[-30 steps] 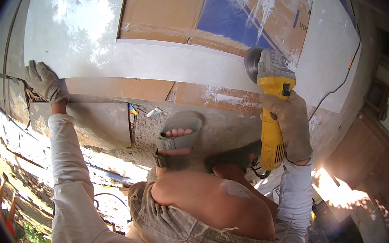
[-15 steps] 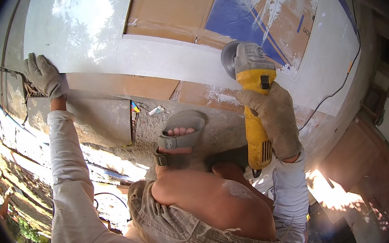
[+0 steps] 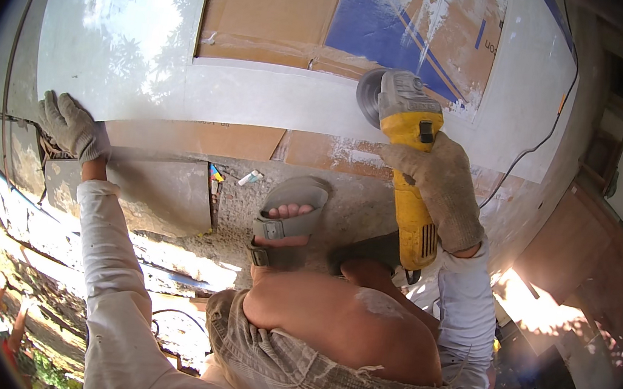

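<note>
My right hand (image 3: 444,193), in a knitted work glove, is wrapped round the body of a yellow and grey angle grinder (image 3: 412,133). The grinder's disc (image 3: 369,96) is at the near strip of a large white panel (image 3: 261,94); whether it touches the surface I cannot tell. My left hand (image 3: 70,125), gloved too, lies with fingers stretched out at the panel's near left corner. Flat cardboard (image 3: 262,18) shows through a rectangular opening in the panel, with blue print and white dust on its right part. More cardboard (image 3: 196,137) sticks out under the near edge.
A dark cord (image 3: 532,151) runs along the panel's right side. My sandalled foot (image 3: 286,218) is on the rough ground below the panel, beside a grey slab (image 3: 152,189) and a small white tube (image 3: 251,177). Boards (image 3: 564,251) lean at the right. Another person's limbs (image 3: 16,327) show at lower left.
The grinder and my right hand have shifted very slightly right and down in the picture. My left hand stays at the panel's corner. The other person's limbs at lower left have moved.
</note>
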A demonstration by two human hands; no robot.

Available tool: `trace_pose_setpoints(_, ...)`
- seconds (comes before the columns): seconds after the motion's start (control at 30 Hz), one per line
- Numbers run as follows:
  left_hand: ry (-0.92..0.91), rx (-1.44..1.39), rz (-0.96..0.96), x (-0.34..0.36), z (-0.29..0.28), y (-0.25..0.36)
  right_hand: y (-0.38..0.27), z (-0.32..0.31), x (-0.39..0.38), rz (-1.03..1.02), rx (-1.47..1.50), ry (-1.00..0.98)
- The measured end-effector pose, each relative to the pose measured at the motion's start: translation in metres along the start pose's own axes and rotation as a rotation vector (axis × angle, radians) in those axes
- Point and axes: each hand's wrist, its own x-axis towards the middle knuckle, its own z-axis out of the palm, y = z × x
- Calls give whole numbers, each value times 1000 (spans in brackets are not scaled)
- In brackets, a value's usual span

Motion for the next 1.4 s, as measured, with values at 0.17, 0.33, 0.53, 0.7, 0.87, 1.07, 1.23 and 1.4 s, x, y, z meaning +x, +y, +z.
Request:
trace_pose_setpoints(0.17,0,1,21,1,3,-5,4,-7,-1,25,23,6)
trace_pose_setpoints(0.33,5,-34,-7,-1,2,1,3,-10,-4,86,55,36)
trace_pose_setpoints(0.53,3,29,29,-1,0,0,7,-19,-6,126,43,57)
trace_pose_setpoints(0.7,3,58,49,0,2,-3,10,-22,-7,170,65,103)
trace_pose_setpoints(0.87,12,12,27,-2,1,2,7,-18,-8,125,92,62)
trace_pose_setpoints(1.07,16,-18,12,-2,-1,8,0,-9,-8,145,81,35)
trace_pose_setpoints(1.23,14,4,32,-2,0,2,-1,-8,-6,95,53,34)
trace_pose_setpoints(1.4,1,-5,29,-1,1,-3,3,-3,-3,84,89,31)
